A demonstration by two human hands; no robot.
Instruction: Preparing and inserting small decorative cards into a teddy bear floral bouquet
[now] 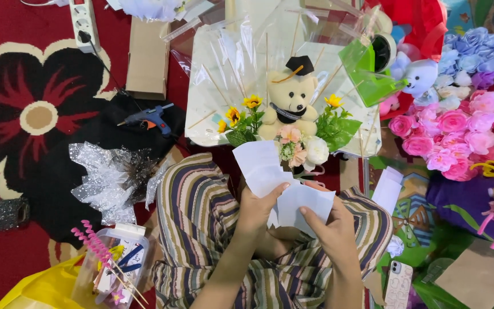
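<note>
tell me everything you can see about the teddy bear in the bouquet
The teddy bear is a small cream plush with dark eyes and nose. It wears a black graduation cap with a yellow tassel and a dark band at the neck. It sits upright, facing the camera, at the centre of a clear-wrapped bouquet. Yellow flowers and green leaves flank it, pale peach and white blooms press against its lower body, and thin wooden sticks fan out behind it.

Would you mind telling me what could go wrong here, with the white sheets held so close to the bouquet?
1. Both hands, left and right, pinch thin white sheets; they could crease or tear.
2. The sheets touch the bouquet; a nudge might bend its flowers or sticks.
3. The glue gun lies on black fabric, its cord running toward the power strip; if hot, it could mark the cloth.
</note>
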